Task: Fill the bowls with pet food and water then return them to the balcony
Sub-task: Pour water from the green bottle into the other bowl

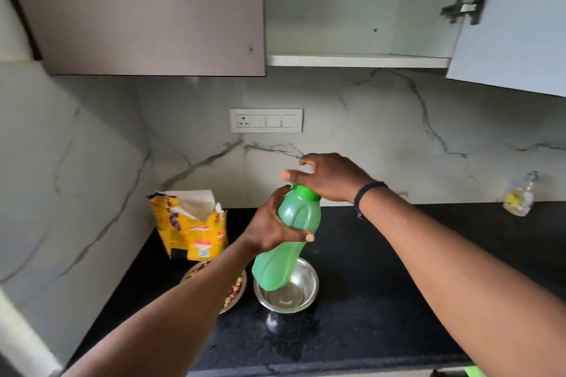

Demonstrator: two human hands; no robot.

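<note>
On the kitchen counter [382, 300], a bowl of pet food [235, 291] sits left of a steel bowl [294, 294], a torn food packet [193, 229] behind them. A held bottle [291, 239] hangs above the steel bowl; a small bottle [520, 196] stands far right.

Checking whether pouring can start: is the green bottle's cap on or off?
On. The green cap sits on the green bottle, under the right hand; the left hand grips the body.

L hand [275, 225] grips green bottle [288, 242] above steel bowl [303, 288]; R hand [329, 177] on its cap [306, 192]. Food-filled bowl [234, 292] just left of steel bowl, yellow pet-food bag [191, 228] behind, clear bottle [520, 196] far right.
</note>
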